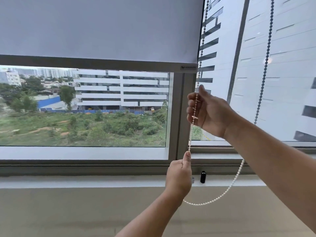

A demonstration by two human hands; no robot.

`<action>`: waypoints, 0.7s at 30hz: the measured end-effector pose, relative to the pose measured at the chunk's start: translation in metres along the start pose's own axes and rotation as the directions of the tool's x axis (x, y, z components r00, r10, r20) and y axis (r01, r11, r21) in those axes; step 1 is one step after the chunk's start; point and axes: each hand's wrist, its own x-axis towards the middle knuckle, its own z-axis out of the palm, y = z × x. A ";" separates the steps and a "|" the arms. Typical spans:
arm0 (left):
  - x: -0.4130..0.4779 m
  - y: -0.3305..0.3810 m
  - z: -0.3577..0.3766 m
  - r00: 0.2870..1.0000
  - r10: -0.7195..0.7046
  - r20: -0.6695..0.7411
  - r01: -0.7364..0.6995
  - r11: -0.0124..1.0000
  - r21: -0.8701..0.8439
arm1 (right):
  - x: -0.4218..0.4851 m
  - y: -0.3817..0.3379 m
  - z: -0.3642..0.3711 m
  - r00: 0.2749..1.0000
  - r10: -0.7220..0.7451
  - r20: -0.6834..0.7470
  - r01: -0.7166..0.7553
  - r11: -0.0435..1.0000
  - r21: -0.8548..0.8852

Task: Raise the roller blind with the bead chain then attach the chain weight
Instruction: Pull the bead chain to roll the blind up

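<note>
Bead chain (191, 134) looks light, limp & slippery (pinch between beads): right hand (207, 110) fingers curled round it, left hand (179, 177) pinching lower.

Black cylinder (203, 177) and small metal piece (192, 180) occupy the sill (85, 181).

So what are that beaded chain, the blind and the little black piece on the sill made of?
The bead chain looks like white plastic: small, smooth, evenly moulded beads on a cord. The blind seems a matte, opaque coated fabric, flat and without visible weave, with a stiff grey bottom bar, perhaps metal. The black piece looks like glossy plastic, though it is too small to be sure.
</note>
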 end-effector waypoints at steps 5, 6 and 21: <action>-0.002 0.001 0.003 1.000 0.002 0.014 -0.002 1.000 0.018 | 0.003 0.020 0.013 0.969 -0.198 -0.148 0.210 0.975 0.073; -0.001 0.001 0.004 1.000 -0.004 0.017 0.003 1.000 0.014 | 0.002 0.022 0.016 0.968 -0.212 -0.134 0.224 0.971 0.081; 0.040 0.037 -0.064 0.992 0.091 0.085 -0.100 0.989 0.108 | -0.040 0.130 0.002 0.994 -0.016 -0.107 0.030 0.992 0.126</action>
